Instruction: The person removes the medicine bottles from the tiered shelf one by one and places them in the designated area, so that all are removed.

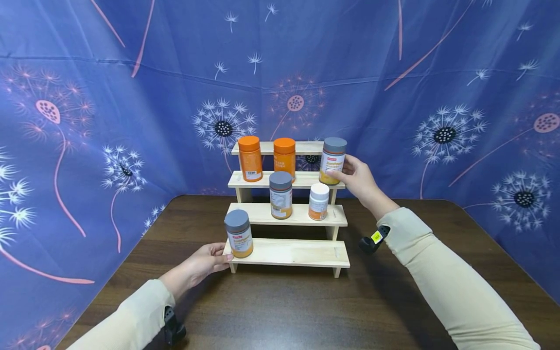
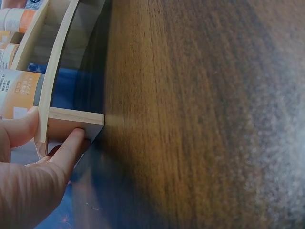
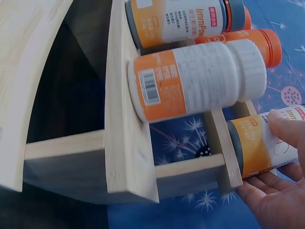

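A stepped wooden display stand (image 1: 288, 252) holds several supplement bottles. My left hand (image 1: 204, 265) grips the left end of its lowest step; in the left wrist view the thumb lies on top beside a grey-lidded bottle (image 2: 21, 95), and a finger presses the side support (image 2: 71, 121). That bottle (image 1: 238, 234) stands upright at the step's left end. My right hand (image 1: 359, 182) holds another grey-lidded bottle (image 1: 333, 160), upright at the right end of the second step from the top. In the right wrist view, thumb and fingers wrap this bottle (image 3: 257, 143), its base at the step's board.
Two orange bottles (image 1: 250, 159) (image 1: 284, 156) share the right-hand bottle's step. One step lower stand a grey-lidded bottle (image 1: 281, 195) and a small white-capped bottle (image 1: 318, 201). The stand rests on a dark wooden table (image 1: 280, 306), with a blue dandelion-patterned cloth (image 1: 350, 87) behind.
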`<action>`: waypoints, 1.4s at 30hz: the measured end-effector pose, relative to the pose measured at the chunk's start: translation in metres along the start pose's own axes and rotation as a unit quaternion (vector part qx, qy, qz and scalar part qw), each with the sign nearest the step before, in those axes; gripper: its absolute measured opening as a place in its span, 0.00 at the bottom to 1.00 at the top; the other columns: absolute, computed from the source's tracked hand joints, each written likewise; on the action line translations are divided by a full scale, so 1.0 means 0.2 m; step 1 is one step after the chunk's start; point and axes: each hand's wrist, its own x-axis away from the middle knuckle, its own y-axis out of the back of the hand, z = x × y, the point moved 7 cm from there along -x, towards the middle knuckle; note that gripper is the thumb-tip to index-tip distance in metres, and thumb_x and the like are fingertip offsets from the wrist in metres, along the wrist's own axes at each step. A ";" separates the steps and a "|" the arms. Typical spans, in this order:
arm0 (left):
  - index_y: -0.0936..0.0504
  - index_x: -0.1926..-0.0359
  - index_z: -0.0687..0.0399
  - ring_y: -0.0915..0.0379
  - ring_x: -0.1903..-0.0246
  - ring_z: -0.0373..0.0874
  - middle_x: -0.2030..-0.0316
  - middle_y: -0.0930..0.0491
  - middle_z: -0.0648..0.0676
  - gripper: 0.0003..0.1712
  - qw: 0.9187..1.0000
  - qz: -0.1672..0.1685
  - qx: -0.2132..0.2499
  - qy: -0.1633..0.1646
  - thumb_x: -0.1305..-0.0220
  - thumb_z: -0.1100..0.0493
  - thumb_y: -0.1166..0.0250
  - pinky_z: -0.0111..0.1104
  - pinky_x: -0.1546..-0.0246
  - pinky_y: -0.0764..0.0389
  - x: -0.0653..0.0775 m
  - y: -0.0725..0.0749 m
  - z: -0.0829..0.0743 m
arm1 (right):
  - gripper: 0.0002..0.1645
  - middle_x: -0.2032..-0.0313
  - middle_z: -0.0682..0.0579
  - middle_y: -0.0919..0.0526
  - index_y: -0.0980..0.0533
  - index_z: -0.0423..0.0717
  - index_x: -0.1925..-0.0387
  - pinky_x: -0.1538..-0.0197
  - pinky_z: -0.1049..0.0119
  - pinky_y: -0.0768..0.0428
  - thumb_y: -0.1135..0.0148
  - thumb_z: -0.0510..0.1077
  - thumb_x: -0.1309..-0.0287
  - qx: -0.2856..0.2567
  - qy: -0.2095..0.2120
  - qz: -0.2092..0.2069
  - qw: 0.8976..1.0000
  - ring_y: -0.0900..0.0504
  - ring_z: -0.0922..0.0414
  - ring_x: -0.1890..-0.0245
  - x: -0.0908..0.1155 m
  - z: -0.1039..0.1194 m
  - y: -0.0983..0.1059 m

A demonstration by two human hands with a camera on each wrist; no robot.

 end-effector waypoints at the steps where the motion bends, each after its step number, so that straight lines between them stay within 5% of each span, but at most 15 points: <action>1: 0.49 0.34 0.83 0.26 0.47 0.45 0.36 0.37 0.77 0.32 1.000 0.002 -0.001 -0.001 0.30 0.69 0.46 0.48 0.36 0.27 0.00 0.00 0.00 | 0.44 0.35 0.40 0.29 0.42 0.45 0.28 0.30 0.47 0.32 0.35 0.52 0.40 0.003 0.000 -0.002 1.000 0.31 0.44 0.35 0.00 0.00 0.01; 32: 0.47 0.34 0.83 0.26 0.46 0.49 0.37 0.37 0.78 0.30 1.000 -0.014 -0.004 -0.001 0.29 0.68 0.47 0.47 0.37 0.26 0.01 -0.01 0.00 | 0.44 0.37 0.35 0.29 0.41 0.41 0.30 0.36 0.43 0.28 0.35 0.54 0.40 0.060 0.011 -0.057 0.997 0.30 0.40 0.38 0.10 -0.08 0.29; 42: 0.48 0.34 0.83 0.26 0.46 0.48 0.37 0.37 0.77 0.31 1.000 -0.010 -0.001 0.003 0.29 0.68 0.47 0.47 0.37 0.26 0.01 0.00 0.01 | 0.43 0.37 0.31 0.31 0.43 0.34 0.31 0.35 0.41 0.30 0.35 0.50 0.39 0.079 -0.003 -0.060 0.995 0.31 0.36 0.37 0.12 -0.18 0.34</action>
